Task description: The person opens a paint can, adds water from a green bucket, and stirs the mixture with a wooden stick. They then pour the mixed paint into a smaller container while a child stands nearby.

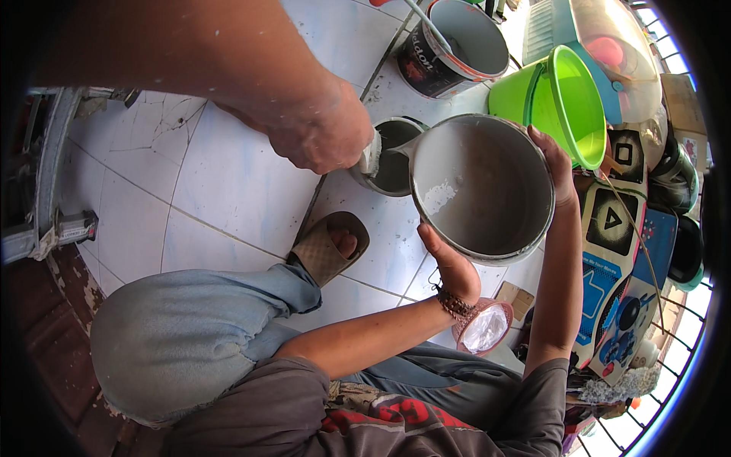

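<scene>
A wide grey pail with a grey-coated inside is held tilted between both of my hands. My left hand, with a braided bracelet at the wrist, supports its near lower side. My right hand grips the right side by the rim. The pail's left edge comes to a grey lip over a smaller can, partly hidden behind it, standing on the floor. Another person's fist reaches in from the upper left. It holds a whitish, smeared thing, kind unclear, against the smaller can's rim.
A black paint bucket with a stick in it and a bright green bucket stand beyond. Boxes line the right side by a wire grille. A pink bowl sits near my left wrist. A metal frame is at left.
</scene>
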The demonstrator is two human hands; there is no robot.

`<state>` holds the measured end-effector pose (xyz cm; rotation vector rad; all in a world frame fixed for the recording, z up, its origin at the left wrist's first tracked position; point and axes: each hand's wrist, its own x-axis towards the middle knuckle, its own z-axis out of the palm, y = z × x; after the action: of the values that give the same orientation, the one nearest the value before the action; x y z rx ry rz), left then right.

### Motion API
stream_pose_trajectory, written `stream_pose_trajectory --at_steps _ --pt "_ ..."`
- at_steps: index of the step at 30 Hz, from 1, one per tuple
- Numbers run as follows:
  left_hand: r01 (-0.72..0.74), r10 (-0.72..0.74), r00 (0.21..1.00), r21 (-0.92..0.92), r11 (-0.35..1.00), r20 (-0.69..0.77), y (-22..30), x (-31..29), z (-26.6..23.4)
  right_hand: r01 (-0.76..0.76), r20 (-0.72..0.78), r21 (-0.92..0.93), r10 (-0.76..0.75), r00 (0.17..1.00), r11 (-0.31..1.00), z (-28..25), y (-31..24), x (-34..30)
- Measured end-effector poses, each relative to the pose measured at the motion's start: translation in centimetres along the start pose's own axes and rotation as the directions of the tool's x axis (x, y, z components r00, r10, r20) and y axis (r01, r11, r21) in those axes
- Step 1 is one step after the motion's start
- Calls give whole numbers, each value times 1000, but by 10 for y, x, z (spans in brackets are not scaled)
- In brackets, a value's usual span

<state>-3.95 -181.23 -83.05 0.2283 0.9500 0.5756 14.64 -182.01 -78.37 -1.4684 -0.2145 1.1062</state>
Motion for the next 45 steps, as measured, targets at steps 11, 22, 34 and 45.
stream_pose_trajectory --at_steps 11,22,34,45 --pt "-13 13 1000 2 1000 1 -9 -1 0 -42 -54 23 43 998 999 -7 2 -1" --pt "62 -60 996 29 998 -67 0 -9 9 -41 -77 15 42 996 999 -3 0 -3" --pt "51 -51 998 2 999 -38 -7 -10 5 -40 -131 -40 34 991 998 -8 1 -3" --pt "58 -57 997 12 998 -61 -11 -14 5 -53 -124 -26 50 991 998 5 -8 -10"
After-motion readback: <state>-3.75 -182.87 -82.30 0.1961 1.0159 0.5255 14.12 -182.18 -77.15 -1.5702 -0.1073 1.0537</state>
